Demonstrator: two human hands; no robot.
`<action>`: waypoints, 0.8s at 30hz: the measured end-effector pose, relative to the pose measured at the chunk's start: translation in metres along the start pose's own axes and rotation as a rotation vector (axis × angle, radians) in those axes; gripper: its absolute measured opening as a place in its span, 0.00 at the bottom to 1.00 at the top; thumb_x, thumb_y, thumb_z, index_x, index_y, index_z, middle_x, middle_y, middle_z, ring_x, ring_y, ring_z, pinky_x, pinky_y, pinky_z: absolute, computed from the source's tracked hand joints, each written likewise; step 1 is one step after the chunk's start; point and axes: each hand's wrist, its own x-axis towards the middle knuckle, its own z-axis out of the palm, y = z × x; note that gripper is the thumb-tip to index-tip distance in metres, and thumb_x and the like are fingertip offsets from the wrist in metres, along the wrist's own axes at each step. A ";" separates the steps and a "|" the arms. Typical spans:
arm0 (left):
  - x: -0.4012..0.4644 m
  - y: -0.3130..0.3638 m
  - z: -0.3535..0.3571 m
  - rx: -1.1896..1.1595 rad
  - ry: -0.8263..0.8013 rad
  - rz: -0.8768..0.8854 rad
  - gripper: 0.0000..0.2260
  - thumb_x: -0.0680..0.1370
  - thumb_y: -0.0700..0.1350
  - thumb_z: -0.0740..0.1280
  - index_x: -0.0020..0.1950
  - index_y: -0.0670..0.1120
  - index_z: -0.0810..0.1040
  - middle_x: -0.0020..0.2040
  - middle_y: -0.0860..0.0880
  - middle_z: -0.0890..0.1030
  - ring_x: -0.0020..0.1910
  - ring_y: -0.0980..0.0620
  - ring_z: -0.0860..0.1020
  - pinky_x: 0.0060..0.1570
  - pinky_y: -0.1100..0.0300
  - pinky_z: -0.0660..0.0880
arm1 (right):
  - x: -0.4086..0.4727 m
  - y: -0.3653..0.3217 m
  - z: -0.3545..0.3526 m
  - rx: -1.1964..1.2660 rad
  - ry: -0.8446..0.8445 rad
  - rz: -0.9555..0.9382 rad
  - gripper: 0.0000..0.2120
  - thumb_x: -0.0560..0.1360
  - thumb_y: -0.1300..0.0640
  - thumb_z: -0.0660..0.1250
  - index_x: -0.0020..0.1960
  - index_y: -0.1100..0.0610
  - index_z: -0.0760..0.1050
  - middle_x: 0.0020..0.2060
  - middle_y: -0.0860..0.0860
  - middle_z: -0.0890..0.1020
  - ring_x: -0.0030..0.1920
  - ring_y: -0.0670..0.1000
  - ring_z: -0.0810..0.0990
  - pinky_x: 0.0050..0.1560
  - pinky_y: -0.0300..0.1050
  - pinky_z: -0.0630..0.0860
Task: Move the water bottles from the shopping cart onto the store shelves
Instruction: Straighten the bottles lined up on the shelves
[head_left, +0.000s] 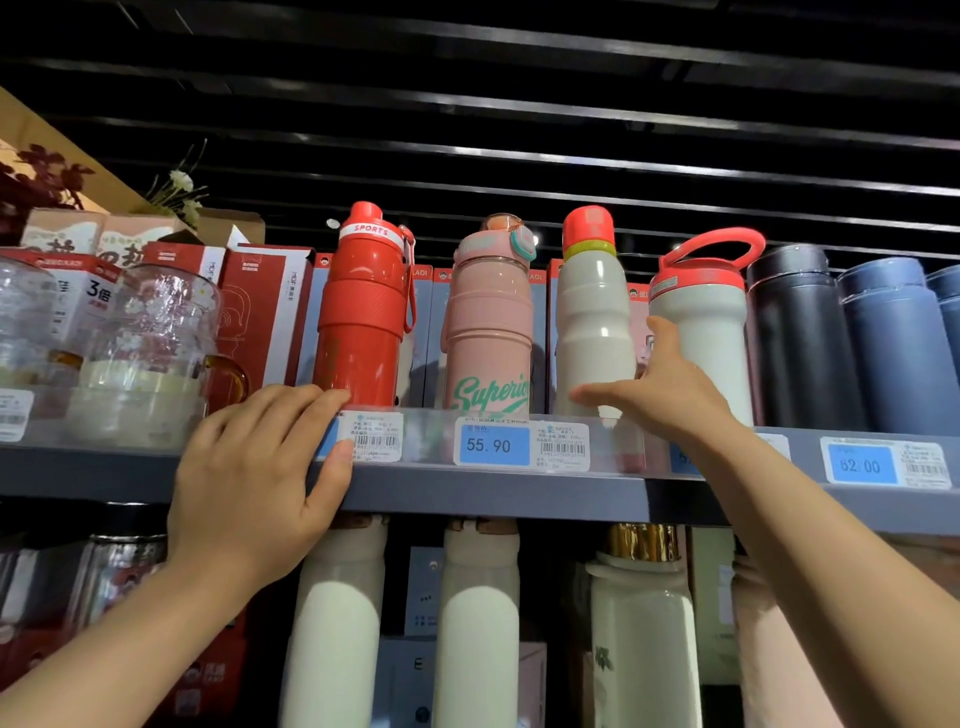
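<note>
The white bottle with the red cap (592, 322) stands upright on the top shelf (493, 491), long axis vertical, cap at 12 o'clock. It is third in a row: the red SPORTS bottle (361, 317) at its 9 o'clock, then the pink bottle (488, 322), with the loop-handled white bottle (701, 332) just beside it at 3 o'clock.

The right hand (660, 389) is the nearer one. It sits at about 4 o'clock from that bottle's base, spread and released, its fingertips touching or almost touching the lower body, thumb up between the two white bottles; it grips nothing.

The left hand (260, 467) lies flat and loose on the shelf's front edge, at 7 o'clock from the red SPORTS bottle, holding nothing.

Any nudge would likely come from the right, pushing toward 9 o'clock. The shopping cart is out of view.
</note>
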 end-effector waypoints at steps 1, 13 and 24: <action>0.000 0.000 0.000 -0.001 -0.002 -0.002 0.23 0.78 0.52 0.53 0.62 0.41 0.79 0.55 0.43 0.81 0.57 0.42 0.77 0.52 0.49 0.67 | -0.001 0.000 0.001 -0.046 0.026 0.006 0.53 0.62 0.38 0.76 0.76 0.50 0.48 0.59 0.54 0.75 0.56 0.60 0.77 0.55 0.56 0.75; -0.001 -0.001 0.001 -0.010 0.008 0.002 0.23 0.78 0.52 0.54 0.62 0.42 0.79 0.56 0.43 0.81 0.57 0.43 0.75 0.52 0.49 0.67 | 0.001 -0.001 -0.003 0.047 -0.053 0.023 0.48 0.67 0.48 0.76 0.75 0.51 0.49 0.55 0.55 0.76 0.49 0.58 0.79 0.49 0.51 0.76; 0.000 -0.001 0.001 -0.020 0.014 0.007 0.23 0.78 0.52 0.53 0.62 0.42 0.79 0.55 0.43 0.81 0.57 0.44 0.74 0.51 0.48 0.68 | 0.003 0.001 -0.005 0.080 -0.088 -0.022 0.47 0.66 0.52 0.76 0.75 0.50 0.50 0.55 0.53 0.77 0.51 0.57 0.79 0.55 0.57 0.77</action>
